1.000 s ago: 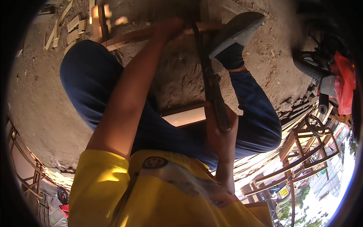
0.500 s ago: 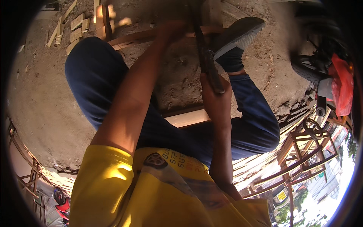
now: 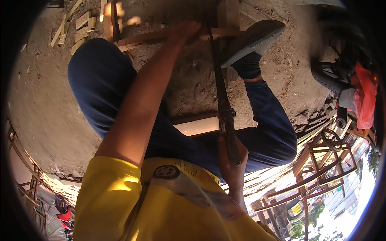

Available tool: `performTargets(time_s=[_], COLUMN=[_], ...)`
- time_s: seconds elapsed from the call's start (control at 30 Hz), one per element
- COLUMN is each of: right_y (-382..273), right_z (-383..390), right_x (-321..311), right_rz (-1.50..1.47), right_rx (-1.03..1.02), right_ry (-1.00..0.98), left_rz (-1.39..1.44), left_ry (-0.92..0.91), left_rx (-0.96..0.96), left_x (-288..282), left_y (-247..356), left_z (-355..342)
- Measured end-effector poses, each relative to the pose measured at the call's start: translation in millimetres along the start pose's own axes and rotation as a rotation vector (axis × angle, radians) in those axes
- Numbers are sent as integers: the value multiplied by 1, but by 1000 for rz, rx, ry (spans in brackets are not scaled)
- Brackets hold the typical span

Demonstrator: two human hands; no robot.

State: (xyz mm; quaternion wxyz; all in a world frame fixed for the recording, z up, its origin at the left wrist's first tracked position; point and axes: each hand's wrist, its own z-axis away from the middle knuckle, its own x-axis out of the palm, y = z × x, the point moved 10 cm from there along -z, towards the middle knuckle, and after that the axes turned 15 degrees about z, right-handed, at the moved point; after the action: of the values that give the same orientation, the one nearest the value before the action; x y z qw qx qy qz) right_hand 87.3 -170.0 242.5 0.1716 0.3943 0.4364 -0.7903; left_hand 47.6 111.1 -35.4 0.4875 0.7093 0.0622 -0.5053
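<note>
My right hand (image 3: 232, 156) is wrapped around the handle of a long, narrow, dark handsaw (image 3: 221, 90), close to my lap. Its blade runs away from me, and the far end meets a reddish-brown wooden slat (image 3: 148, 39) lying crosswise. Beside the blade, my left hand (image 3: 187, 30) grips that slat, its fingers partly in shadow. The slat's right end passes by my dark shoe (image 3: 255, 42), which seems to press against it. Shadow hides where the blade meets the wood.
Wood offcuts (image 3: 82, 34) lie on the dirt floor at the far left. A pale board (image 3: 197, 126) sits beneath my legs. To the right are a wheel (image 3: 327, 76), a red plastic bag (image 3: 365, 96) and a wooden frame (image 3: 321, 164). Upright blocks (image 3: 108, 20) stand near the slat's left end.
My right hand has drawn the handsaw back toward my body, so more of the blade shows. My left hand stays at the slat.
</note>
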Motion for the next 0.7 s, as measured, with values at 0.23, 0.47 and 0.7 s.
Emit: performTargets(time_s=[0.23,0.47,0.7], right_y=[1,22,48], right_z=[-78,9,-29], right_x=[47,18,52], right_rz=[-191,-39,-145], right_rx=[116,-13,-19], right_ry=[-108,-92,-41], left_rz=[33,110,146], left_ry=[-252,-214,-197], left_rx=[-110,-101,-52], left_x=[-7,23,6], left_y=[12,-7,-3], left_z=[-7,-18,-17])
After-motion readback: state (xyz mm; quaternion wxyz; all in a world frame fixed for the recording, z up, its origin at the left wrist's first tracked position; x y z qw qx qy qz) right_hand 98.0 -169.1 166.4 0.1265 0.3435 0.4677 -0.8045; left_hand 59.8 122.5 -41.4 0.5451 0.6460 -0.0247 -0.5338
